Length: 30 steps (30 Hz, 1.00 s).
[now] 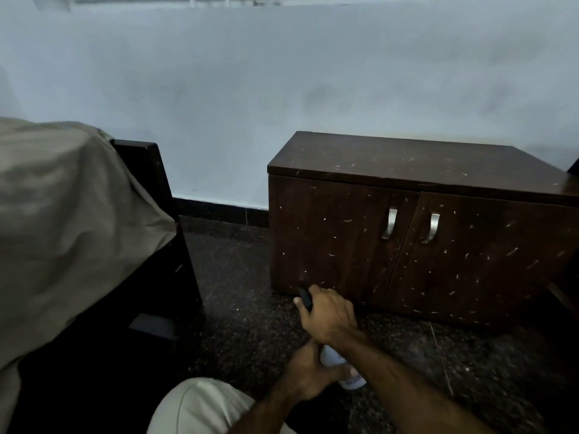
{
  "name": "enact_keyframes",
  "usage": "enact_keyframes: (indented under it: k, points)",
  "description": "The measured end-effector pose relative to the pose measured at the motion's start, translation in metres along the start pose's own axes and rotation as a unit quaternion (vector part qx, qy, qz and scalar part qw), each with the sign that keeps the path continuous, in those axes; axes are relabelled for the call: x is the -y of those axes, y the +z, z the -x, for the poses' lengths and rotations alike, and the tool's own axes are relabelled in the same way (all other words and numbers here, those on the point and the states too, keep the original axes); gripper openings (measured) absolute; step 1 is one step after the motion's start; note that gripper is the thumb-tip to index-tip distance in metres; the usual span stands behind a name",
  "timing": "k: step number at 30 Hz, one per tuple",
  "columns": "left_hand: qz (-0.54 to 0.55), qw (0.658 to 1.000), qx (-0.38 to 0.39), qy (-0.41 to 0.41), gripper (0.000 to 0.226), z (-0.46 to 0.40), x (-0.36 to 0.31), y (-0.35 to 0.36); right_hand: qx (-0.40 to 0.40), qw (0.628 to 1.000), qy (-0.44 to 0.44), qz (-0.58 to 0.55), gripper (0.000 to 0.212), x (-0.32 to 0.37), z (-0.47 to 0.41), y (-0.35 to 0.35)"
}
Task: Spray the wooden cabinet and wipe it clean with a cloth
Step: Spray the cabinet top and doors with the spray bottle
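A low dark wooden cabinet with two doors and metal handles stands against the wall, its top and front flecked with pale specks. In front of its lower left corner I hold a white spray bottle with a black nozzle head. My right hand grips the nozzle head at the top of the bottle. My left hand is wrapped around the bottle's white body from below. No cloth is in view.
A piece of dark furniture draped with a beige sheet stands at the left. The floor is dark speckled stone. My knee in light trousers is at the bottom. A pale wall runs behind.
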<state>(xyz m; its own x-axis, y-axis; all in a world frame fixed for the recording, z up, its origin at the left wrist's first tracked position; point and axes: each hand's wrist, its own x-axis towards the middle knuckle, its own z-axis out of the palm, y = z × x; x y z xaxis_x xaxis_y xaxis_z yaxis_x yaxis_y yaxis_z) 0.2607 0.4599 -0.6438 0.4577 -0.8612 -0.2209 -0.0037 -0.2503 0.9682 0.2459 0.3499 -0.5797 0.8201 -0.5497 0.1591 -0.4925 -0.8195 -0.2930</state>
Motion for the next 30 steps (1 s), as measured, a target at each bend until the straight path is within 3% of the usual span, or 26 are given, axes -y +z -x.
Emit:
enact_keyframes:
  k: [7, 11, 19, 30]
  points:
    - [-0.07, 0.997, 0.015, 0.004, 0.09, -0.002, 0.002, 0.003, 0.027, 0.999, 0.028, -0.015, 0.054, -0.02, 0.009, 0.004]
    - [-0.068, 0.997, 0.017, 0.018, 0.075, -0.001, 0.004, 0.005, 0.006, 0.995, 0.079, -0.059, 0.06, -0.029, 0.015, 0.004]
    - [0.009, 0.997, 0.057, 0.044, 0.063, 0.0, -0.006, 0.017, -0.067, 0.986, 0.132, -0.07, 0.049, -0.035, 0.023, -0.012]
    - [-0.028, 0.993, -0.01, 0.117, 0.066, -0.017, -0.048, 0.034, -0.16, 0.967, 0.113, -0.165, 0.04, -0.048, 0.025, -0.068]
